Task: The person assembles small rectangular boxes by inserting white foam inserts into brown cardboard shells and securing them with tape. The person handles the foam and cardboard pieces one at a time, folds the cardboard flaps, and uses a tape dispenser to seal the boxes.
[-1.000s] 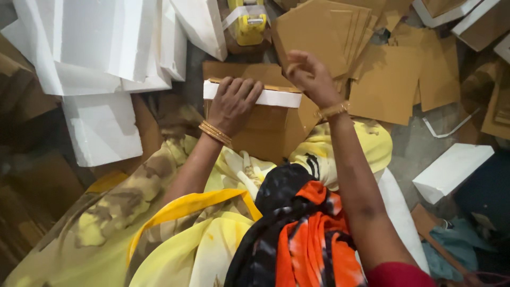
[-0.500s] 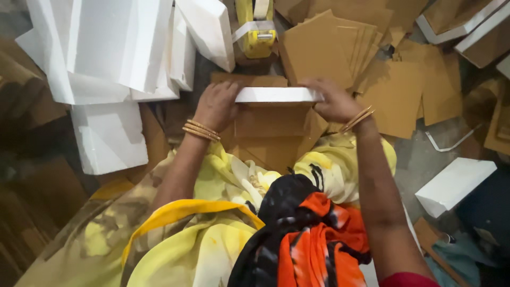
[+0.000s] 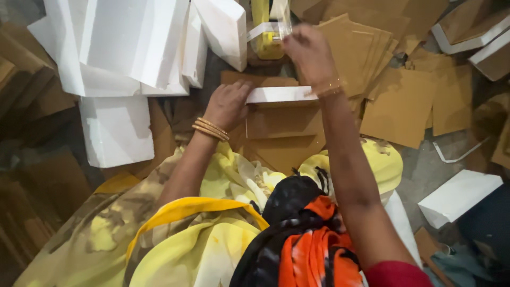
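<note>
Fingers (image 3: 241, 95) of the left hand (image 3: 227, 106) lie flat and pressed on the end of a thin white foam strip (image 3: 279, 94), which rests across a brown cardboard box (image 3: 281, 133) on the floor in front of the person's knees. Further out, the right hand (image 3: 308, 50) is curled loosely at a yellow tape dispenser (image 3: 265, 32); whether it grips it I cannot tell. White foam blocks (image 3: 122, 48) stand to the left, flat brown cardboard sheets (image 3: 409, 101) to the right.
</note>
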